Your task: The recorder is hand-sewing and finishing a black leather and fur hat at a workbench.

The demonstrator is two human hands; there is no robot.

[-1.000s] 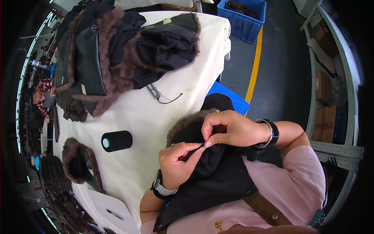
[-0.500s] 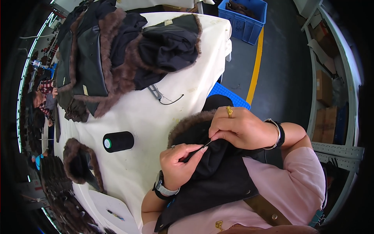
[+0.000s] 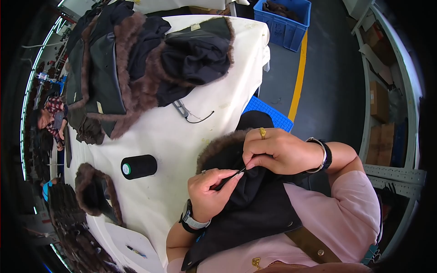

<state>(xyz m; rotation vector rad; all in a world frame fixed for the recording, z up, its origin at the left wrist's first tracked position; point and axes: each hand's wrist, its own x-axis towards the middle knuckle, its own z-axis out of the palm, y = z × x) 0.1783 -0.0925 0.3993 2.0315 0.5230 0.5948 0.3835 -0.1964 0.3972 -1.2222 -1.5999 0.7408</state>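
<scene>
A dark garment piece with brown fur trim lies across my lap and against the table edge. My left hand is closed, thumb and forefinger pinching a fold of its black lining. Right beside those fingertips, my right hand pinches a thin sewing needle, mostly hidden by the fingers. The two hands' fingertips nearly meet at the cloth edge. A spool of black thread lies on its side on the table, left of my hands.
The white-covered table holds a heap of fur-trimmed garments, small thread snips, a fur-edged piece and a pen. Blue crates stand beyond. A shelf rack is at right. Another person is far left.
My right fingertips have come slightly down and closer to my left ones, so less of the needle shows between them. My left hand keeps its pinch on the cloth.
</scene>
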